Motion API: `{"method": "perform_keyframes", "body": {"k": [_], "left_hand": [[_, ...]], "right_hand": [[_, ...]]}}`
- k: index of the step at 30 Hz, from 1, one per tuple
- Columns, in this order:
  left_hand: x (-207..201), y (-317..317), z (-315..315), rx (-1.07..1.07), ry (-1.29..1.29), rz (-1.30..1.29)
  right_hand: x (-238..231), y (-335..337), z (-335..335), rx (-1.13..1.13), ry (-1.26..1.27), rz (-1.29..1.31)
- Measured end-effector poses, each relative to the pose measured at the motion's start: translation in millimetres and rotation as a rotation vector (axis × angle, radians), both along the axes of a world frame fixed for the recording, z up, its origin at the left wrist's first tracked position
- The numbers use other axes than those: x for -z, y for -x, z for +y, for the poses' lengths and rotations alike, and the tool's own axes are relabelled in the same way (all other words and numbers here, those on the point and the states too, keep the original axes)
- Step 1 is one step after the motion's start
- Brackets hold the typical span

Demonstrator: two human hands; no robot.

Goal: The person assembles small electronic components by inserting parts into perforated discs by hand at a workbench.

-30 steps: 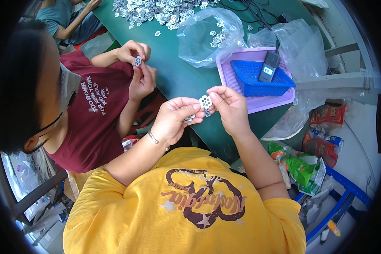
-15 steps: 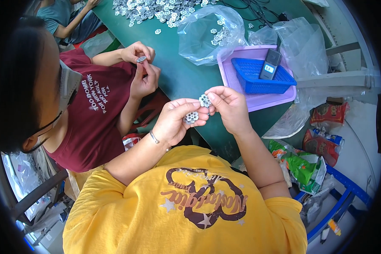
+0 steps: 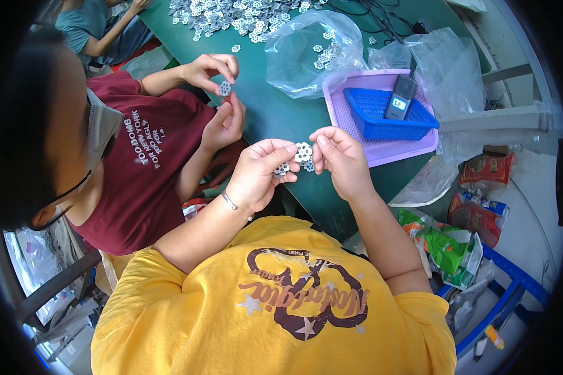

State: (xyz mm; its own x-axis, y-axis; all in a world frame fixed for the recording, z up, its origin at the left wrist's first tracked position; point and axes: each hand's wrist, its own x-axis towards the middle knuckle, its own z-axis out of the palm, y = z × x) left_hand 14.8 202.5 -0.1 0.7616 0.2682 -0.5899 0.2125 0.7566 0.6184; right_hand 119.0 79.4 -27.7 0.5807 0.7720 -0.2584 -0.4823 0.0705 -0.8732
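White flower-shaped perforated disc (image 3: pixel 303 152) is pinched in L hand (image 3: pixel 256 174), near green table's (image 3: pixel 275 119) edge; grey discs (image 3: pixel 282 169) tucked below, so a slack pinch could prob. drop some. R hand (image 3: pixel 343 165) half-curled alongside, contact unclear; fingers hide how many.

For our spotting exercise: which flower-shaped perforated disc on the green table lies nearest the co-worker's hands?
The lone disc between the heap and those hands; the others there are heaped or lie farther right.
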Motion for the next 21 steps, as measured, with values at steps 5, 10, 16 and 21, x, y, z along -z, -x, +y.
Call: {"method": "perform_keyframes", "body": {"k": [5, 10, 16, 21], "left_hand": [[2.3, -0.4, 0.5, 0.001, -0.003, 0.012], [5.4, 0.0, 0.6, 0.052, -0.065, 0.015], [1.2, -2.1, 1.7, -0.024, 0.041, 0.031], [7.0, 0.4, -0.5, -0.009, -0.09, 0.03]], "right_hand": [[0.1, 0.8, -2.1, -0.064, 0.046, 0.08], [-0.5, 1.8, -1.3, -0.067, 0.037, 0.076], [-1.2, 0.4, -2.9, -0.082, 0.06, -0.088], [1.1, 3.3, -1.1, -0.062, 0.033, -0.118]]}}
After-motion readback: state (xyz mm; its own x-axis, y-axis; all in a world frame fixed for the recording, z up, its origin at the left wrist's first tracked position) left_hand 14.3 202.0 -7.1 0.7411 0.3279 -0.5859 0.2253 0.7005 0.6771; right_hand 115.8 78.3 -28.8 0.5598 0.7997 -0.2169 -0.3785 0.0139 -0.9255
